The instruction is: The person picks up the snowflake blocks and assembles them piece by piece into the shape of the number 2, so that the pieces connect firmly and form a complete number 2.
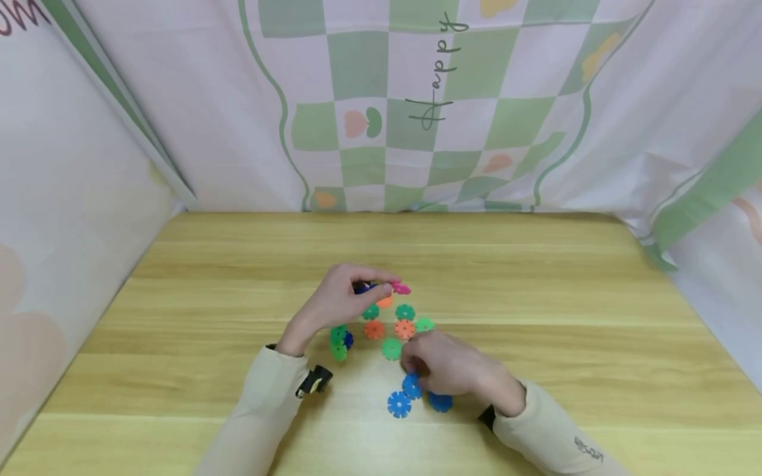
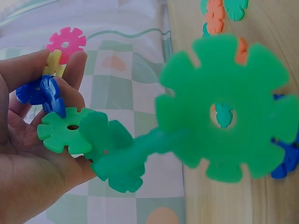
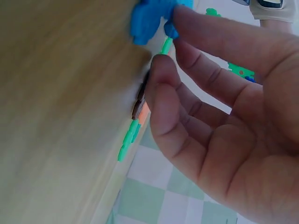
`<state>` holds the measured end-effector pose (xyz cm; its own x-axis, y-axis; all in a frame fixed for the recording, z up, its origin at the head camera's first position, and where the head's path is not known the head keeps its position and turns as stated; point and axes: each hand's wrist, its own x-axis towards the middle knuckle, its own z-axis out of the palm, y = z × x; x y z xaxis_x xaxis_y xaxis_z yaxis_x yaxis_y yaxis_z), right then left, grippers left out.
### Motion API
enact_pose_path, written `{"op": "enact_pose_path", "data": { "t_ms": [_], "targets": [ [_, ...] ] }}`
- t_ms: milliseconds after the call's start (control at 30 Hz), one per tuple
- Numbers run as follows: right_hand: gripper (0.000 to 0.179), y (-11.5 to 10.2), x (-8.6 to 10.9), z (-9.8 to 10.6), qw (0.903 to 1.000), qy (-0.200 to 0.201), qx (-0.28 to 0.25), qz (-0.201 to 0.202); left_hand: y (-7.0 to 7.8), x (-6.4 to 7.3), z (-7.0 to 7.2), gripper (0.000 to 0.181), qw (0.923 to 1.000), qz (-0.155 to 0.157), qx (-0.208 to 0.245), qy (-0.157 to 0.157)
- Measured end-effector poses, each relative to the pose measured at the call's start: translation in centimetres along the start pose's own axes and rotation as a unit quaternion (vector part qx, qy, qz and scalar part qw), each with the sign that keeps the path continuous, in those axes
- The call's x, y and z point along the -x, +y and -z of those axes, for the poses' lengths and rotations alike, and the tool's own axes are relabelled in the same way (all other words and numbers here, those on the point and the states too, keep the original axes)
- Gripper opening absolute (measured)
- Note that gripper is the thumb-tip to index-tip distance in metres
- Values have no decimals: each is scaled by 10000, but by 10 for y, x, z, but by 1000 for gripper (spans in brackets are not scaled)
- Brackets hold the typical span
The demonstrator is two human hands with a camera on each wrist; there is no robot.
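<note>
My left hand (image 1: 342,297) holds a chain of slotted plastic flower discs. In the left wrist view its fingers pinch a yellow disc (image 2: 54,64) that carries a pink disc (image 2: 67,44). Blue discs (image 2: 52,95) and green discs (image 2: 63,132) continue along the palm to a large green disc (image 2: 196,93) close to the camera. My right hand (image 1: 449,363) is low over the table, fingers curled, with thumb and fingertip at a blue disc (image 1: 412,385). The right wrist view has the thumb against that blue piece (image 3: 147,23).
Loose flat discs lie between the hands, among them an orange disc (image 1: 374,330), a teal disc (image 1: 405,312) and a light green disc (image 1: 391,348). Two more blue discs, one on the left (image 1: 399,404) and one on the right (image 1: 440,402), lie nearer me. A checked curtain (image 1: 357,66) hangs behind the wooden table (image 1: 565,297).
</note>
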<state>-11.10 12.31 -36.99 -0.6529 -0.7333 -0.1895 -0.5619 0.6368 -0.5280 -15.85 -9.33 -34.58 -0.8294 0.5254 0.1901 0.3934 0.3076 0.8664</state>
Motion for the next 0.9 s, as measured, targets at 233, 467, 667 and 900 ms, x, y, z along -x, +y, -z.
{"op": "enact_pose_path", "data": {
  "t_ms": [233,467,667,900],
  "targets": [
    [27,1,-1,2,9989,7,-447,124,2,0,1,23,10000,40,19,1],
    [20,7,6,18,9882,986,-1134,310,3,0,0,24,9996,291,61,-6],
    [13,14,15,39,9522,2594,-1593,-242,4,0,0,25,9997,215,62,17],
    [15,13,12,42,9138,3052,-2640,-470,1,0,0,24,9999,-15,83,68]
  ]
}}
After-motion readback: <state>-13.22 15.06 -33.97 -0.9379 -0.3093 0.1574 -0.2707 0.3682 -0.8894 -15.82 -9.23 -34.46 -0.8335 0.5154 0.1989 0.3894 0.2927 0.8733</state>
